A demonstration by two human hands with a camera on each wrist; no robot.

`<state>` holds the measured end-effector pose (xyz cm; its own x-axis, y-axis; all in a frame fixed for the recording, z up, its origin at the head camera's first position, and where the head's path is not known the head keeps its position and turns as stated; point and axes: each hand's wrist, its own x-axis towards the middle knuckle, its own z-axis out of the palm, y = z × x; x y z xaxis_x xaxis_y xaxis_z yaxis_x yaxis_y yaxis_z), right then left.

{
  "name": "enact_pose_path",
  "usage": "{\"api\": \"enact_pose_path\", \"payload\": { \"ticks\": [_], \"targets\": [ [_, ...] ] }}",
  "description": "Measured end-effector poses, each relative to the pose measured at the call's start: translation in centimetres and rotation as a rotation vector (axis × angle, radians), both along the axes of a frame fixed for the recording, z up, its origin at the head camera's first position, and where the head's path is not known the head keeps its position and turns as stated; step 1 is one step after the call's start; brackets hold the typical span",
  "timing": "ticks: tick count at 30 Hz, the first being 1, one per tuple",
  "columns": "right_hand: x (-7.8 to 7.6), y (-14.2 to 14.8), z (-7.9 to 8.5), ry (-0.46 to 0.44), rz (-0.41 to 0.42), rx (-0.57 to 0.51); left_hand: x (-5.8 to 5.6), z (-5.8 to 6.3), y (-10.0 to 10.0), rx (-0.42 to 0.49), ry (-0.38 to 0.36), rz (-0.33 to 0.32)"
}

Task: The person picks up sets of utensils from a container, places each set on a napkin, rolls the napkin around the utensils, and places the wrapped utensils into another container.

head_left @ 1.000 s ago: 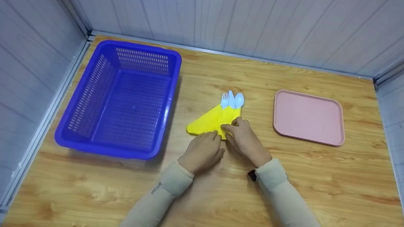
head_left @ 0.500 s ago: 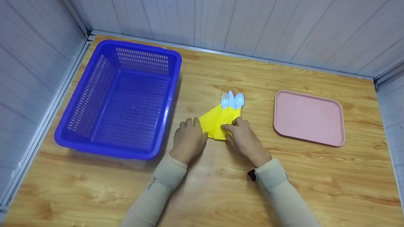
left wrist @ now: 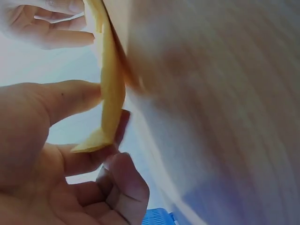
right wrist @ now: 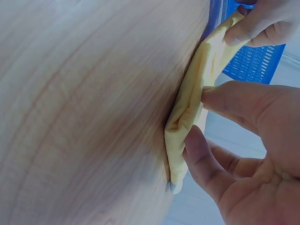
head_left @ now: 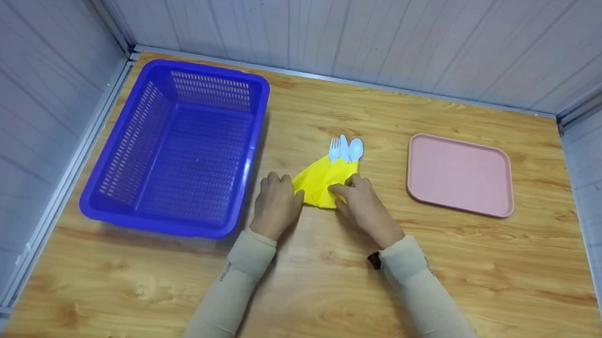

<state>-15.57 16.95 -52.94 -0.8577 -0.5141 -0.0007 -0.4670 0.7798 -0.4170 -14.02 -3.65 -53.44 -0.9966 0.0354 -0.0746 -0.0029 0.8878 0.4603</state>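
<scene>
Since my left hand (head_left: 277, 202), just right of the blue basket (head_left: 157, 225), pinches the end of the yellow cloth (head_left: 316, 186), a hard tug could twist it. The cloth lies right of the basket, and its fork (head_left: 334, 150), knife (head_left: 344, 151) and spoon (head_left: 356, 149) might slip out if it bunches. Farther right of the basket, my right hand (head_left: 365, 205) presses, thumb and finger apart; letting up may make everything slide.
</scene>
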Motion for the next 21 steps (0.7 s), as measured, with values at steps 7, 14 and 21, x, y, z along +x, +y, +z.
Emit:
{"api": "enact_pose_path", "payload": {
  "ticks": [7, 14, 21],
  "targets": [
    [0.05, 0.02, 0.02, 0.011, 0.004, 0.004, 0.17, 0.35, -0.02, 0.395, -0.032, 0.024],
    [-0.09, -0.01, 0.2, -0.036, -0.019, 0.015, 0.42, 0.01, 0.57, 0.552, -0.121, 0.057],
    [-0.15, 0.03, -0.01, 0.006, 0.001, -0.013, 0.55, -0.5, 0.65, 0.626, -0.185, 0.128]
  ]
}}
